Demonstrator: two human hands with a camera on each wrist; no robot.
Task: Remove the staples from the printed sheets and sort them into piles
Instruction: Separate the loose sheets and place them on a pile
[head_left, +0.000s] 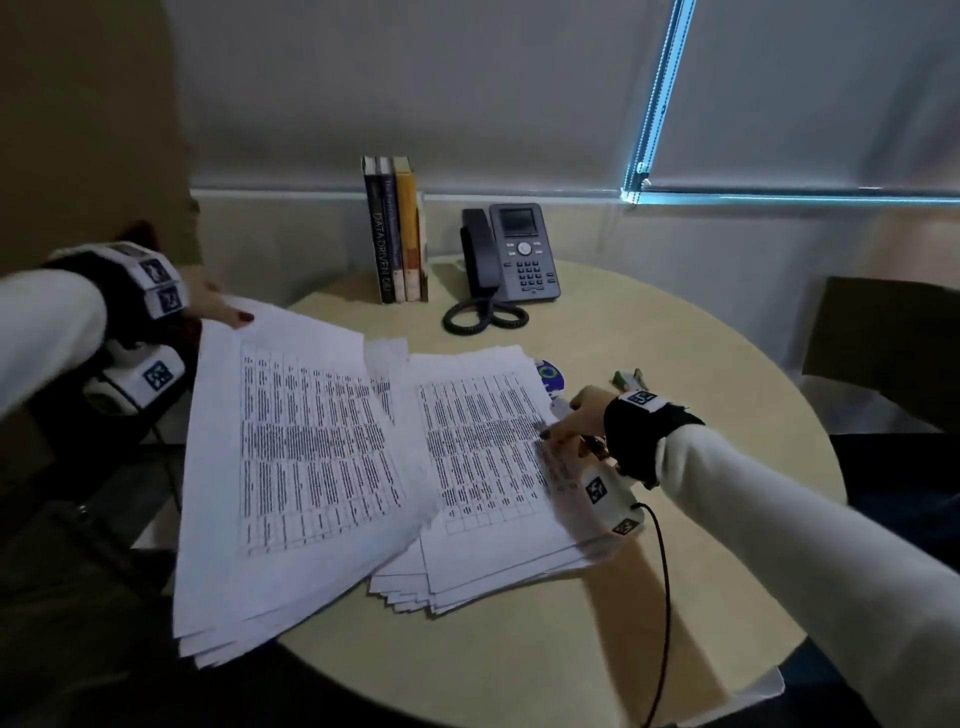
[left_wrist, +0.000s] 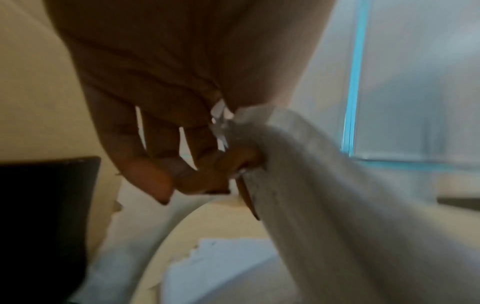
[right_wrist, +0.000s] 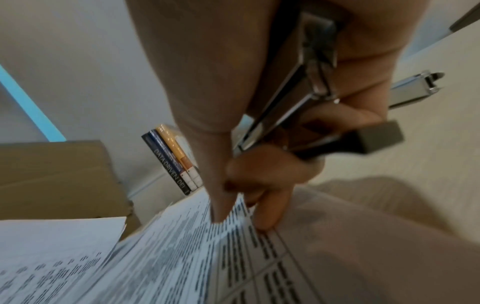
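My left hand (head_left: 213, 304) pinches the far corner of a thick bundle of printed sheets (head_left: 301, 467), which slopes down over the round table's left edge. In the left wrist view the fingers (left_wrist: 182, 164) curl round that crumpled corner of the bundle (left_wrist: 337, 205). A second pile of printed sheets (head_left: 483, 457) lies flat on the table. My right hand (head_left: 576, 421) rests its thumb and fingertips on this pile's right edge. Its other fingers (right_wrist: 337, 115) curl round a metal staple remover (right_wrist: 311, 123) with a black handle, held in the palm.
Three upright books (head_left: 397, 228) and a desk phone (head_left: 511, 254) with a coiled cord stand at the back of the beige round table (head_left: 675, 597). A blue-green disc (head_left: 548, 374) and a small object (head_left: 628, 379) lie beyond my right hand. A chair (head_left: 883, 338) stands at the right.
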